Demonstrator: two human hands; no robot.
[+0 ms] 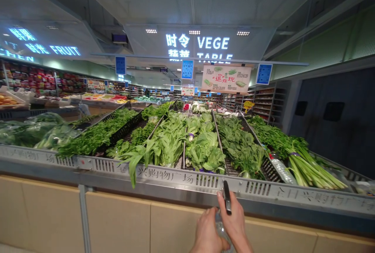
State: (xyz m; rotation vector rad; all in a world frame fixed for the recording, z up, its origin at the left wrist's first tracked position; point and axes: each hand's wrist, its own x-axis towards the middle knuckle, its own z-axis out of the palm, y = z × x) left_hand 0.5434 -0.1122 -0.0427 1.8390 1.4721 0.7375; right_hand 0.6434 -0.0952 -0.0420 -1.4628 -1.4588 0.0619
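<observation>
Just in front of the produce display, at about five o'clock in the view, the person's two hands met. The left hand (206,231) was curled round a clear plastic item (221,230), perhaps a bottle, mostly hidden by the fingers. The right hand (236,219) pressed in at its three o'clock side, its grip closed on a slim black object (226,196) that rose towards twelve; whether the two pieces were joined could not be told.

The perforated metal rail (240,185) stood close beyond the black tip. Any careless lift or forward push could have knocked the tip against it and twisted the object out of the fingers. The clear plastic looked smooth and thin, so squeezing too hard might have dented it, while a loose hold might have let it slide down past the wooden panels (117,218).

Behind the rail, at eleven o'clock from the hands, lay lettuce (205,153); at two, a bundle of celery (310,167) beside a clear bottle (283,170). At ten, a long leaf (133,173) drooped over the rail, where a passing sleeve could have snagged and torn it.
</observation>
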